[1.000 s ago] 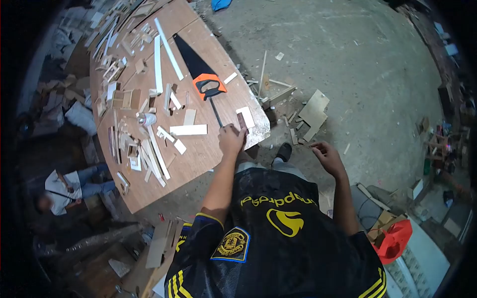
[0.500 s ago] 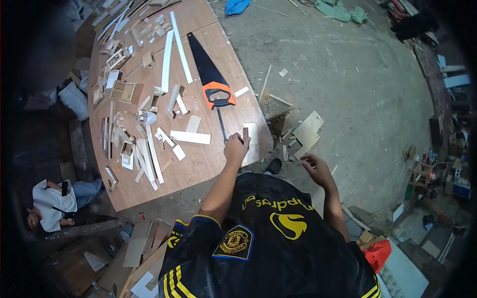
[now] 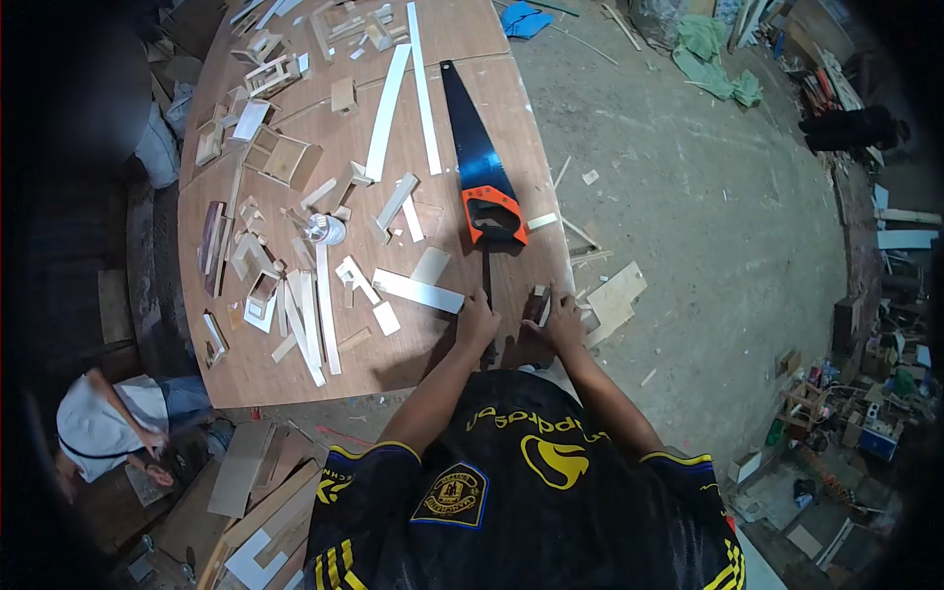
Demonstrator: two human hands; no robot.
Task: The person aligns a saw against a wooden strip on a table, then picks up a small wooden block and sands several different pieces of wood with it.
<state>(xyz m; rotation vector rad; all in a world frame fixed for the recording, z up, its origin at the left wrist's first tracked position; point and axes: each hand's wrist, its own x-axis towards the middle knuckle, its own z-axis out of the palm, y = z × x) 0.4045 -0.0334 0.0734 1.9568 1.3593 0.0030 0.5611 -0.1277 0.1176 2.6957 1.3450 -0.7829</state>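
Note:
My left hand [image 3: 478, 321] is closed at the near edge of the wooden table, its fingers on a thin dark metal strip [image 3: 486, 269]. Just left of these fingers lies the end of a flat white strip [image 3: 421, 291]. My right hand [image 3: 563, 323] grips a small brown wooden block [image 3: 537, 307] by the table's right corner; the fingers partly hide it. Beyond the metal strip lies a handsaw [image 3: 482, 172] with an orange and black handle, its blade pointing away from me.
Wood offcuts, white strips [image 3: 390, 113] and small wooden frames [image 3: 282, 157] cover the left of the table [image 3: 344, 388]. A clear jar [image 3: 325, 229] stands among them. A plywood piece [image 3: 617, 300] lies right of the corner. Another person [image 3: 113, 423] sits at lower left.
My right hand has come in to the table corner and now has the small brown block, which was at my left hand. My left hand has moved onto the metal strip. The view has shifted.

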